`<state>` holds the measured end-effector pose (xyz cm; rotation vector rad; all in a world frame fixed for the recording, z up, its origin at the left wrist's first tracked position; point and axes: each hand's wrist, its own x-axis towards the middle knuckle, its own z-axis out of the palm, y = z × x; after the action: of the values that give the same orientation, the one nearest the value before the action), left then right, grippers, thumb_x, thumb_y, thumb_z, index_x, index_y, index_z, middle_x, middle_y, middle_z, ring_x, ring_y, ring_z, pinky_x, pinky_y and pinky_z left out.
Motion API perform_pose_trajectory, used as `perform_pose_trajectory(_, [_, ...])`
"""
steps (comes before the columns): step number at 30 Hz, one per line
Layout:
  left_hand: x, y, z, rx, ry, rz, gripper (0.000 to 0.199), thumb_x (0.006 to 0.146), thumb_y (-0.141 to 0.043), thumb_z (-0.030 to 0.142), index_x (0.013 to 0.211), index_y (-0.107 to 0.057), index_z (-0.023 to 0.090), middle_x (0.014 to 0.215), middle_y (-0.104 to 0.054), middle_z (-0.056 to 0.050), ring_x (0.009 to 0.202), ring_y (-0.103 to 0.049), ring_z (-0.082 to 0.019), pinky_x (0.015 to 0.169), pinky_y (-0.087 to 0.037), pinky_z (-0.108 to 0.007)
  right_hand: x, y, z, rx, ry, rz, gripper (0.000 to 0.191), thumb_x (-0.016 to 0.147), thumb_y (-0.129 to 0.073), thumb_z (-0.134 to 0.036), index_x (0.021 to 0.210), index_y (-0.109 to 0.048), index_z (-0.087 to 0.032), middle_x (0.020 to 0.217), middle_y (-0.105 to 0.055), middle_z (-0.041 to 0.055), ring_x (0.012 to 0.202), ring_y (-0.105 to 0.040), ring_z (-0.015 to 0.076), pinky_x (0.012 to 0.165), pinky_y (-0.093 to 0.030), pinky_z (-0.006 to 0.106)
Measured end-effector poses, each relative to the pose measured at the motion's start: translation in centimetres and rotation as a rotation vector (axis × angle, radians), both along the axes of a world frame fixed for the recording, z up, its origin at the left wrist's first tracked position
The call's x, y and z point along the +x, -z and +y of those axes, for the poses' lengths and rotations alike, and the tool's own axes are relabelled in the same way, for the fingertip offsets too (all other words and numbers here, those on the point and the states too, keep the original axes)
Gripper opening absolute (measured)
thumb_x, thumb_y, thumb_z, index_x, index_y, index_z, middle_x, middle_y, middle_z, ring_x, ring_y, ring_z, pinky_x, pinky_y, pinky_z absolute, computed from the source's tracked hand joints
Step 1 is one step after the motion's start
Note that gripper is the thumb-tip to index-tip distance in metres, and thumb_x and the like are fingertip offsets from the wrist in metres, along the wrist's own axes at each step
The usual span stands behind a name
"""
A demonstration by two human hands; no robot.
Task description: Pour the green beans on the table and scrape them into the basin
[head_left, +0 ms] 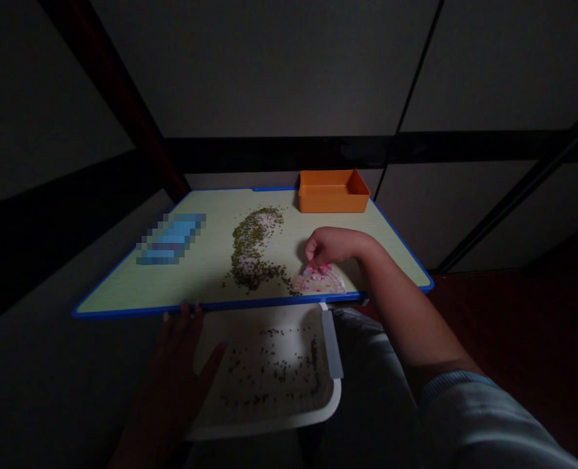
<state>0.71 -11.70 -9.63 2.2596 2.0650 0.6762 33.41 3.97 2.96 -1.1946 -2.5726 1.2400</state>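
Here, my right hand pinches its fingertips together at the protractor, seeds at its ten o'clock; my left hand spreads open at the tub's nine o'clock.

Dim light, tabletop brightest, left hand in deep shadow, blue object pixelated

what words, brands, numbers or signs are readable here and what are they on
None can be read in this view.
Half-round piece near the right hand: any fine marks are too small and blurred to read.
Blue item: pixelated, unreadable.
Orange box and white tub: no lettering visible.
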Motion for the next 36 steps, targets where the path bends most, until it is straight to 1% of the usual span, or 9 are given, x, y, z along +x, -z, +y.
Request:
perform_pose_trajectory(7, [0.14,-0.23,0.07,-0.032,-0.041,-0.011,0.075,0.084,-0.041,0.059,0.149,-0.022,0.027,0.162,-0.022,-0.009,0.151,-0.006,-0.035,0.117,-0.025,-0.061,-0.25,-0.07,-0.23,0.031,-0.014,-0.026,0.013,0.076,-0.066,-0.019,0.065,-0.067,-0.014,0.053,-0.063,-0.0036,0.052,-0.053,0.0074,0.059,-0.036,0.023])
perform_pose_trajectory(13, [0.13,-0.23,-0.01,-0.023,-0.02,-0.007,0.074,0.085,-0.039,0.056,0.15,-0.019,0.028,0.163,-0.02,-0.008,0.151,-0.007,-0.034,0.118,-0.026,-0.059,-0.51,-0.24,-0.56,0.019,-0.03,-0.032,0.014,0.077,-0.065,-0.017,0.064,-0.065,-0.014,0.052,-0.062,-0.0044,0.051,-0.052,0.0072,0.059,-0.037,0.023])
perform_pose_trajectory(19, [0.03,-0.05,-0.08,-0.013,-0.003,0.005,0.075,0.084,-0.04,0.057,0.15,-0.017,0.028,0.163,-0.019,-0.009,0.151,-0.006,-0.034,0.117,-0.027,-0.06,-0.53,-0.25,-0.62,-0.011,-0.067,-0.033,0.014,0.078,-0.066,-0.019,0.065,-0.065,-0.013,0.053,-0.062,-0.0042,0.051,-0.052,0.0071,0.06,-0.038,0.023])
perform_pose_trajectory(26, [0.15,-0.35,-0.08,-0.02,-0.011,0.005,0.075,0.084,-0.041,0.057,0.15,-0.019,0.027,0.163,-0.019,-0.009,0.151,-0.008,-0.035,0.117,-0.027,-0.06,0.05,-0.56,-0.39,-0.045,-0.005,0.0,0.014,0.076,-0.066,-0.018,0.063,-0.065,-0.014,0.051,-0.061,-0.0039,0.051,-0.054,0.008,0.058,-0.039,0.022])
perform_pose_trajectory(29, [0.23,-0.52,-0.13,-0.037,-0.017,0.003,0.075,0.084,-0.041,0.057,0.15,-0.019,0.027,0.162,-0.02,-0.009,0.151,-0.007,-0.035,0.117,-0.027,-0.06,0.0,-0.58,-0.36,-0.036,0.014,-0.002,0.013,0.076,-0.065,-0.017,0.063,-0.065,-0.013,0.051,-0.061,-0.0039,0.05,-0.054,0.0079,0.058,-0.039,0.022])
perform_pose_trajectory(32, [0.22,-0.45,-0.13,-0.047,-0.028,0.005,0.075,0.085,-0.04,0.056,0.15,-0.019,0.027,0.162,-0.02,-0.009,0.151,-0.006,-0.034,0.118,-0.027,-0.059,-0.17,-0.51,-0.39,-0.018,0.009,0.002,0.013,0.076,-0.065,-0.016,0.064,-0.066,-0.013,0.052,-0.062,-0.0032,0.051,-0.054,0.0079,0.059,-0.039,0.023])
perform_pose_trajectory(36, [0.09,-0.2,-0.1,-0.03,-0.017,0.01,0.075,0.084,-0.041,0.056,0.15,-0.018,0.029,0.163,-0.019,-0.008,0.151,-0.007,-0.034,0.117,-0.026,-0.06,-0.44,-0.37,-0.49,-0.006,-0.003,0.008,0.015,0.077,-0.066,-0.021,0.064,-0.066,-0.013,0.052,-0.062,-0.0033,0.051,-0.054,0.0081,0.059,-0.039,0.023])
